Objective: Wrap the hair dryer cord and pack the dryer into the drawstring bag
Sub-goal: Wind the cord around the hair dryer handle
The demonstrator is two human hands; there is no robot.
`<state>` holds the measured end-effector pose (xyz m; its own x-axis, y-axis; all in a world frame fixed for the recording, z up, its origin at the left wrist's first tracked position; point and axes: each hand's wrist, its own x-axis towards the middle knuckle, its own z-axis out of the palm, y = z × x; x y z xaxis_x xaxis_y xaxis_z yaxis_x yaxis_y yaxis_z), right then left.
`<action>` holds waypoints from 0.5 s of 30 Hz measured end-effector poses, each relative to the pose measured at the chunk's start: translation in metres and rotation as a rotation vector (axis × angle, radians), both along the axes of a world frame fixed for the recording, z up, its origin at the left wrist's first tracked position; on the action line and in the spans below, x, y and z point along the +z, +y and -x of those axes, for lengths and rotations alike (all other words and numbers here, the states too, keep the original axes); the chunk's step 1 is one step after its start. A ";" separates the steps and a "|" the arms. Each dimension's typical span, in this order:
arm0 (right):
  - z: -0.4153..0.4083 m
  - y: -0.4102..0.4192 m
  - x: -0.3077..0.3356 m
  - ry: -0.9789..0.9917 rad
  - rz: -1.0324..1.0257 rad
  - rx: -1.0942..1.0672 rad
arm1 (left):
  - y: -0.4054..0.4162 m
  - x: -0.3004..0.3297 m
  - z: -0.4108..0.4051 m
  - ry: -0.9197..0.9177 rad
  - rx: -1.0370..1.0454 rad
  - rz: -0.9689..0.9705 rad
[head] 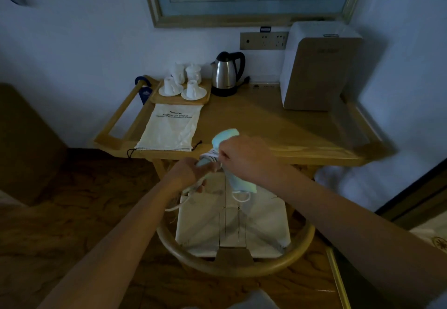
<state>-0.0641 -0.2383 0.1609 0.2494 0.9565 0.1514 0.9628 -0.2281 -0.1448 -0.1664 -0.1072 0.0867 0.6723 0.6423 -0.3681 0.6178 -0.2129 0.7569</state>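
A pale blue-white hair dryer (223,136) hangs in front of the desk edge, above the chair seat. My right hand (244,157) grips it across the middle, pinching the cord where several turns wrap around the body. My left hand (193,170) holds the white cord (193,188), which trails down and left in a loose strand. The dryer's lower end (242,184) shows below my right wrist, with a small cord loop under it. The white drawstring bag (173,128) lies flat on the desk's left side, its black drawstrings at the near edge.
On the wooden desk (278,124) stand a tray of white cups (182,86), a steel kettle (226,73) and a white appliance (319,66) at the back right. A round-backed chair (232,265) with a white cushion sits below my hands. A wall socket panel (263,40) is behind the kettle.
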 end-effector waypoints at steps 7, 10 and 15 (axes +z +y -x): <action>-0.009 -0.032 -0.043 0.138 -0.129 -0.130 | 0.004 0.007 0.008 -0.240 0.011 0.235; -0.002 -0.038 -0.064 0.171 -0.231 -0.185 | -0.001 0.008 0.006 -0.254 0.081 0.288; 0.011 -0.051 -0.094 0.406 -0.353 -0.076 | 0.002 0.017 0.002 -0.478 0.254 0.624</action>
